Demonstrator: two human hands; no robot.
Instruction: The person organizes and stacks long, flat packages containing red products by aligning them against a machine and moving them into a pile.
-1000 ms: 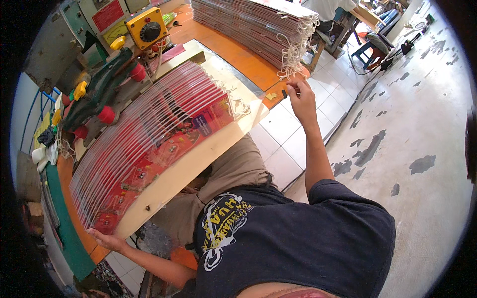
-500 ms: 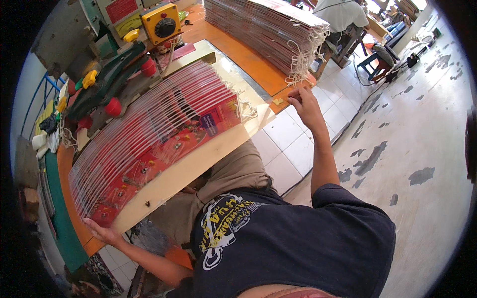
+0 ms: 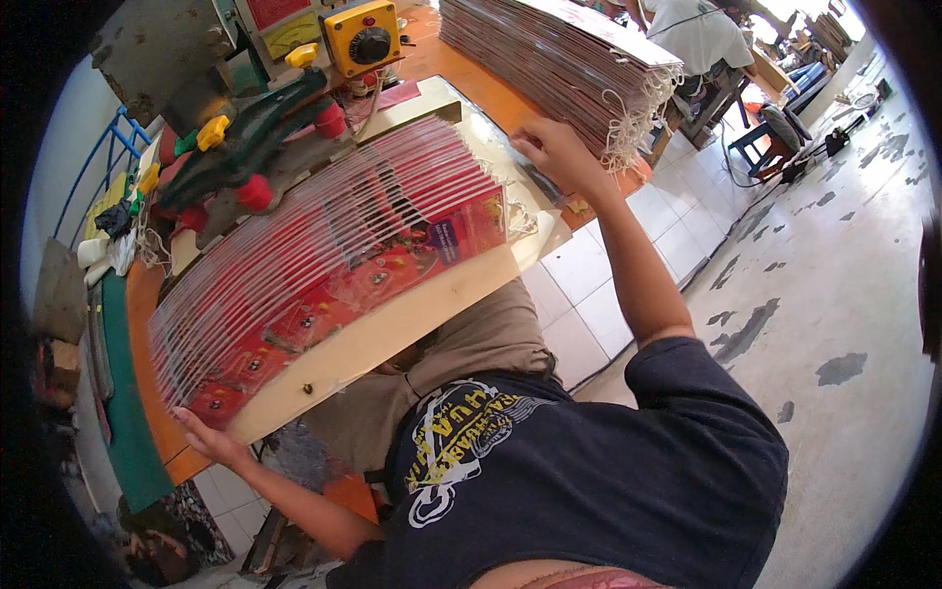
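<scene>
While the fanned row of red printed sheets [image 3: 324, 265] lies slanted across the pale board [image 3: 392, 329], I've got a hand at each end of it: my left hand [image 3: 211, 442] sits at the near, low end, fingers spread flat and pressed up against the bottom corner of the fan, and my right hand [image 3: 559, 157] is up at the far end, fingers bent and bunched down on the shiny edge just past the last sheet, though I cannot tell whether they pinch anything there. To square this fan well, I'd judge both ends want even pressure, palms kept low so no sheet slips out of the overlap, and the push kept along the row, not across it. Just beyond my right fingers rises a tall stack of flat sheets [image 3: 559, 59] with pale string loops [image 3: 638, 118] hanging off its side, standing on the orange tabletop [image 3: 461, 59]. Past the fan, away from my left fingers, there's a machine with green levers and red knobs [image 3: 255, 157] and a yellow box with a black dial [image 3: 363, 39]. Below the board, my lap in tan trousers, then white floor tiles [image 3: 579, 285], and off to the right worn grey concrete floor [image 3: 844, 294]. Another person in a white shirt [image 3: 697, 34] sits at the far top, well apart.
</scene>
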